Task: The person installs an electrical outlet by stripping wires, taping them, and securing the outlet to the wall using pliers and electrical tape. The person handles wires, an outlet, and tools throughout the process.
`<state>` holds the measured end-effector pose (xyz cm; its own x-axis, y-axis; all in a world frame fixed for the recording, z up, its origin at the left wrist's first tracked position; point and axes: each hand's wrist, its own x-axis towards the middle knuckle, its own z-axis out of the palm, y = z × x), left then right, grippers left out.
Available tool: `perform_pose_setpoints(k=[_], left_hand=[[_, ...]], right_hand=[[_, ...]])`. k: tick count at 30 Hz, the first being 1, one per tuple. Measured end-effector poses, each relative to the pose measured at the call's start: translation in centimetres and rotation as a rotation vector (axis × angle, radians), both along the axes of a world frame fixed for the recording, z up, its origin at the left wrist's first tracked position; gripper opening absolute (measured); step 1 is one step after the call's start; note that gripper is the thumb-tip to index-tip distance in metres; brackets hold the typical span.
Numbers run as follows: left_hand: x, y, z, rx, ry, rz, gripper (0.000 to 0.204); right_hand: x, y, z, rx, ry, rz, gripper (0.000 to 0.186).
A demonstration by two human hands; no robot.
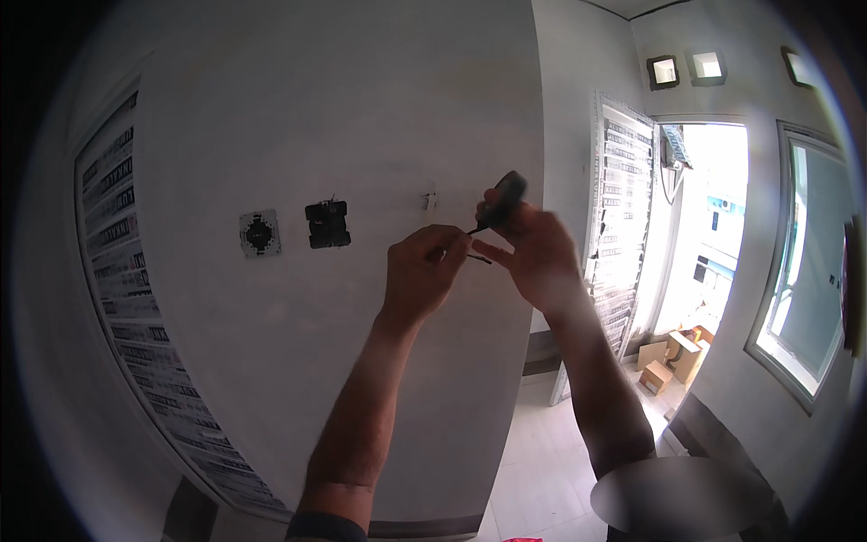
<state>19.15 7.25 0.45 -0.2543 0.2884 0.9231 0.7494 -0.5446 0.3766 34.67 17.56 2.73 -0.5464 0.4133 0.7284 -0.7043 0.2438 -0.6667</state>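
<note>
My left hand [426, 271] is closed in a pinch on a thin dark wire or rod [479, 259] in front of the white wall [461, 379]. My right hand [542, 257] grips a dark, rounded handheld tool [501, 194], angled down toward my left fingertips, with some fingers extended beside them. On the wall to the left are a grey square mounting plate [271, 235] and a dark double-lobed fitting [327, 225]. A small opening with pale wire ends [430, 199] sits just left of the tool.
A door or panel covered in printed protective film [117, 235] is at left, another [614, 217] beside the bright doorway at right. Cardboard boxes [657, 378] lie outside it on the tiled floor [528, 461]. A framed window [804, 253] is at far right.
</note>
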Motion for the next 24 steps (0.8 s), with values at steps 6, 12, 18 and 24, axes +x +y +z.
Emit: perform_pose_setpoints(k=[6, 12, 18, 24], left_hand=[[-0.5, 0.6, -0.1, 0.008, -0.014, -0.03, 0.008], [-1.0, 1.2, -0.3, 0.017, 0.123, 0.115, 0.011], [-0.1, 0.5, 0.0, 0.015, 0.105, 0.103, 0.012], [-0.1, 0.2, 0.0, -0.062, -0.072, -0.033, 0.012]], right_hand=[[-0.1, -0.1, -3.0, 0.761, -0.182, -1.011, 0.034], [0.4, -2.3, 2.3, 0.896, -0.176, -0.84, 0.026], [-0.6, 1.7, 3.4, 0.362, -0.367, -0.374, 0.025], [1.8, -1.9, 1.5, 0.83, -0.574, -0.819, 0.027]])
